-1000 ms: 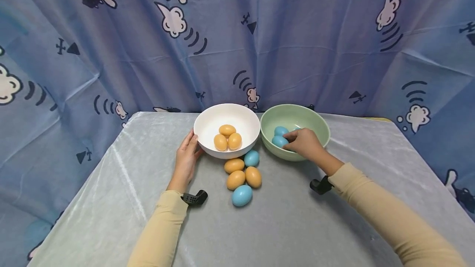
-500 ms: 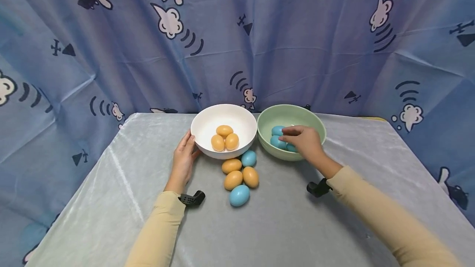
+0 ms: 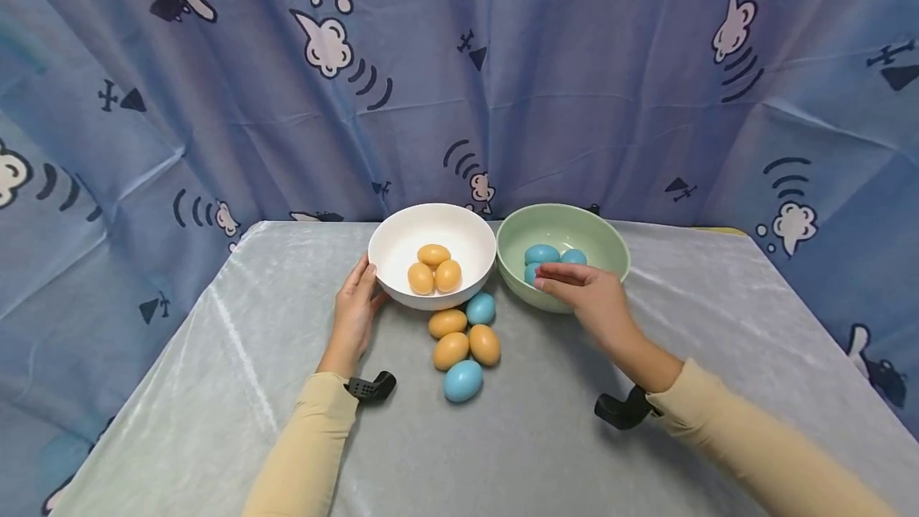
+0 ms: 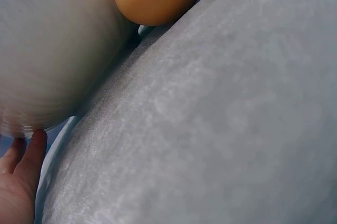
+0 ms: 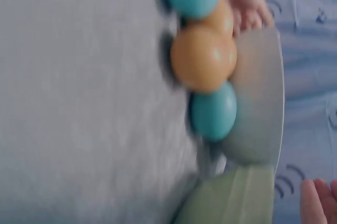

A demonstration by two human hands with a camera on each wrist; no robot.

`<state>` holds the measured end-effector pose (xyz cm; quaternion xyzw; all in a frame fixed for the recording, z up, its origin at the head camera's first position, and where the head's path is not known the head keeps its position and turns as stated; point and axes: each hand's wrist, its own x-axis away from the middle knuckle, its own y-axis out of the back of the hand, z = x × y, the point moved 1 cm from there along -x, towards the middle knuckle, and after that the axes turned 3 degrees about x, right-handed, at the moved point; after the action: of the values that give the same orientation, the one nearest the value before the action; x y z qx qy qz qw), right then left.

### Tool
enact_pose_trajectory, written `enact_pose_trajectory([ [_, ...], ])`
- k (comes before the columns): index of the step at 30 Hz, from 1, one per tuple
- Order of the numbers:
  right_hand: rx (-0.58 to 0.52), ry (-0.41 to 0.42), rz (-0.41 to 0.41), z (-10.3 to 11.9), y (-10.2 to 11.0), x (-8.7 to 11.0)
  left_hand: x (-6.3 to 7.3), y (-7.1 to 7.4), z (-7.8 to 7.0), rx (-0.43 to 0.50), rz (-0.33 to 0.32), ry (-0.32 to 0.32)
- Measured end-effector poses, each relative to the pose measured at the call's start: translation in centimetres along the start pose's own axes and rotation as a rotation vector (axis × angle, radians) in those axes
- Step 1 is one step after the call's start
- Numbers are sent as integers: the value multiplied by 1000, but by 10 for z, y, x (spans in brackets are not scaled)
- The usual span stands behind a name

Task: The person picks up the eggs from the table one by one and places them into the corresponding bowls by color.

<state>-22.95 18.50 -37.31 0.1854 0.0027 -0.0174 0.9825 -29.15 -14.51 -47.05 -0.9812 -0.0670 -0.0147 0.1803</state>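
At the left side of a white bowl (image 3: 395, 238) is my left hand (image 3: 353, 312), its straight fingers resting against the outer wall; the left wrist view shows their tips touching the bowl. Three orange eggs (image 3: 433, 254) lie inside. Beside it stands a green bowl (image 3: 513, 238) holding blue eggs (image 3: 542, 254), partly hidden by my right hand (image 3: 601, 305). That hand hovers over the green bowl's front rim, fingers extended, nothing visible between them. In front of the bowls, orange eggs (image 3: 451, 351) and two blue eggs (image 3: 463, 380) lie clustered on the cloth.
A grey cloth (image 3: 546, 437) covers the table. Behind its far edge hangs a blue patterned curtain (image 3: 416, 134). Black cameras (image 3: 623, 408) are strapped to both wrists. The two bowls stand side by side, close together.
My right hand has let go of a blue egg in the green bowl and drawn back toward the near rim. My left hand stays at the white bowl. The head view has shifted slightly.
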Motion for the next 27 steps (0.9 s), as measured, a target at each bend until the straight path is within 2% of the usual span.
enact_pose_trajectory([
  [2, -40, 8, 29, 2, -5, 6, 0, 0, 0, 6, -2, -2],
  [7, -44, -7, 73, 2, -17, 16, -1, 0, 0, 13, -2, -12],
  [12, -12, -15, 92, -3, -21, 20, -1, 0, -1, 18, 8, -15],
  [20, -63, -6, 110, -13, -31, 26, 0, 1, -1, 5, 7, 0],
  [27, -29, -45, 136, -22, -39, 28, -1, 1, -2, 0, 2, 1],
])
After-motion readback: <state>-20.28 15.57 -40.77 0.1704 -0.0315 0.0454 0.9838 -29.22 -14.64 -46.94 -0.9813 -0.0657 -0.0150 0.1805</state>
